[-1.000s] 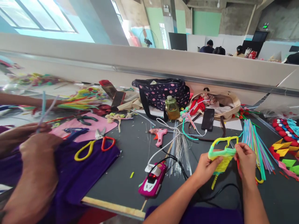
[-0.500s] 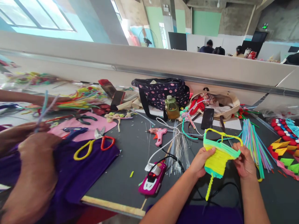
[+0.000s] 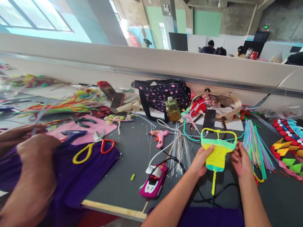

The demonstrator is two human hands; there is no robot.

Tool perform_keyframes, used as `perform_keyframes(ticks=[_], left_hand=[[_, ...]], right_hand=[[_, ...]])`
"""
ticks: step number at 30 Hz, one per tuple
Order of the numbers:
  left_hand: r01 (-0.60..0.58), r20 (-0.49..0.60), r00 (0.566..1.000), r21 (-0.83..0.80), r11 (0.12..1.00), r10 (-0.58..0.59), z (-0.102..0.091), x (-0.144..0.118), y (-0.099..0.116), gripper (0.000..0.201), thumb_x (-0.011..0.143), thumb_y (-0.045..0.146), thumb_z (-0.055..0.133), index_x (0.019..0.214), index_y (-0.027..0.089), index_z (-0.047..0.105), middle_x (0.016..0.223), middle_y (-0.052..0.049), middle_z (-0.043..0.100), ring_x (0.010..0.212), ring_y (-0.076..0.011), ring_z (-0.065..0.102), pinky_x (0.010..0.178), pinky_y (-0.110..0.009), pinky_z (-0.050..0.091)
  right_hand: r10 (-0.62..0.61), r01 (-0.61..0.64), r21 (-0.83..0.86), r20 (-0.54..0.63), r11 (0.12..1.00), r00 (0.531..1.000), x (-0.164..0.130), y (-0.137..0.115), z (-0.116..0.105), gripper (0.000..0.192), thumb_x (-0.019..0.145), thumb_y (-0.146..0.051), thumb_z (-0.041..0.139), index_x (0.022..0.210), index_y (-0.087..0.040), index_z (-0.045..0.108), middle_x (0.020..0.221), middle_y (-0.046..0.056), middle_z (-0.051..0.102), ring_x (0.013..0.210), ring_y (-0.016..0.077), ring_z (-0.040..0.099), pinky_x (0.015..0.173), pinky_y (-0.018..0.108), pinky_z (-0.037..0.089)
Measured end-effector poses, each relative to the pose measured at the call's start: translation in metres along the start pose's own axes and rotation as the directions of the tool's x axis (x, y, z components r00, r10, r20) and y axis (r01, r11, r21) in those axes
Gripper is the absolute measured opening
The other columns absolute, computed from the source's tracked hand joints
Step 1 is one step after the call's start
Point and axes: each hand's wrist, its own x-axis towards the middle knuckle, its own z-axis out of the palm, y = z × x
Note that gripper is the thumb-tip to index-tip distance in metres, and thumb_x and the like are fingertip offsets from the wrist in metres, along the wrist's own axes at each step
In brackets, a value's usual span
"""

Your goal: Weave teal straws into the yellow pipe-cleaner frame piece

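Note:
Both my hands hold up a woven yellow and green pipe-cleaner piece (image 3: pixel 216 153) above the dark table (image 3: pixel 132 154). My left hand (image 3: pixel 200 160) grips its left edge, and my right hand (image 3: pixel 240 159) grips its right edge. The piece faces me upright, with a yellow loop on top and a yellow tail hanging below. A bundle of pastel pipe cleaners (image 3: pixel 255 143) lies just right of my right hand.
A pink toy car (image 3: pixel 154 182), a pink glue gun (image 3: pixel 160 136), thin wires (image 3: pixel 181 148), a phone (image 3: pixel 209 119), a dotted bag (image 3: pixel 161 93) and a bottle (image 3: pixel 172 109) lie ahead. Scissors (image 3: pixel 94 145) rest on purple cloth. Another person's hands (image 3: pixel 28 157) work at left.
I have turned the woven piece from tilted to upright, facing me, and shifted it slightly left. The person at left keeps handling pipe cleaners.

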Motion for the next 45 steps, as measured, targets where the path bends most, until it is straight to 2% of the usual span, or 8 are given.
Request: perform_keyframes(ticks=[6,13,17,22,33,36,41,45], left_hand=[[-0.02,-0.017,1.0,0.017,1.0,0.02,-0.002,0.002,0.0,0.041,0.066,0.035,0.08,0.094,0.007,0.07,0.091,-0.017,0.074,0.087,-0.029,0.07,0.084,-0.038,0.053],[-0.004,-0.022,1.0,0.069,0.998,0.005,-0.005,0.008,-0.003,0.04,0.068,0.035,0.078,0.093,0.006,0.069,0.091,-0.017,0.074,0.081,-0.0273,0.071,0.077,-0.035,0.054],[-0.053,-0.071,0.996,0.062,0.997,0.058,-0.012,0.014,-0.005,0.032,0.066,0.024,0.075,0.093,0.007,0.069,0.091,-0.015,0.074,0.082,-0.0267,0.07,0.075,-0.032,0.054],[-0.039,0.05,0.998,0.014,0.999,0.038,-0.022,0.023,-0.004,0.039,0.057,0.006,0.064,0.095,0.008,0.069,0.097,-0.014,0.074,0.09,-0.0282,0.069,0.083,-0.036,0.052],[-0.001,0.232,0.973,0.052,0.999,-0.011,-0.027,0.024,-0.004,0.041,0.058,0.007,0.074,0.099,0.008,0.068,0.097,-0.017,0.073,0.093,-0.0299,0.068,0.086,-0.038,0.05],[-0.002,0.192,0.981,0.032,0.999,-0.004,-0.03,0.027,-0.005,0.04,0.06,0.012,0.076,0.099,0.008,0.068,0.097,-0.017,0.073,0.091,-0.0286,0.069,0.085,-0.037,0.051],[-0.047,0.022,0.999,-0.002,0.999,0.047,-0.035,0.031,-0.004,0.037,0.068,0.032,0.077,0.095,0.008,0.067,0.091,-0.017,0.073,0.082,-0.026,0.071,0.077,-0.034,0.053],[-0.054,-0.018,0.998,0.012,0.998,0.054,-0.034,0.031,-0.006,0.037,0.065,0.031,0.08,0.091,0.009,0.068,0.085,-0.015,0.074,0.074,-0.0234,0.071,0.074,-0.032,0.053]], right_hand=[[-0.061,0.055,-0.092,-0.059,0.994,0.996,0.001,0.006,0.0,0.03,0.063,-0.036,0.08,0.072,-0.018,0.058,0.057,-0.008,0.044,0.046,0.0036,0.039,0.036,0.014,0.03],[-0.166,0.142,-0.199,-0.107,0.97,0.98,0.005,0.008,0.001,0.031,0.062,-0.038,0.079,0.072,-0.019,0.057,0.052,-0.01,0.041,0.043,0.0041,0.038,0.036,0.015,0.029],[-0.136,0.113,-0.205,-0.1,0.972,0.986,0.006,0.014,0.004,0.036,0.06,-0.044,0.08,0.076,-0.02,0.059,0.051,-0.009,0.044,0.045,0.0054,0.041,0.036,0.015,0.031],[-0.078,0.091,-0.321,0.054,0.943,0.996,0.006,0.026,0.002,0.033,0.063,-0.044,0.079,0.073,-0.019,0.06,0.061,-0.005,0.054,0.046,0.0051,0.042,0.036,0.016,0.033],[-0.1,0.111,-0.334,0.051,0.936,0.994,0.014,0.039,-0.007,0.032,0.065,-0.043,0.077,0.069,-0.019,0.057,0.052,-0.008,0.048,0.04,0.0043,0.038,0.035,0.016,0.029],[-0.126,0.133,-0.334,0.042,0.933,0.991,0.014,0.039,-0.009,0.03,0.064,-0.041,0.077,0.07,-0.018,0.059,0.049,-0.009,0.047,0.039,0.0041,0.037,0.035,0.016,0.029],[-0.111,0.124,-0.33,0.058,0.936,0.992,0.012,0.043,-0.007,0.027,0.063,-0.039,0.078,0.071,-0.019,0.063,0.047,-0.009,0.048,0.037,0.0045,0.039,0.035,0.016,0.029],[-0.082,0.103,-0.321,0.079,0.942,0.993,0.01,0.05,-0.003,0.035,0.059,-0.039,0.08,0.086,-0.018,0.07,0.063,-0.001,0.067,0.051,0.013,0.059,0.049,0.024,0.047]])
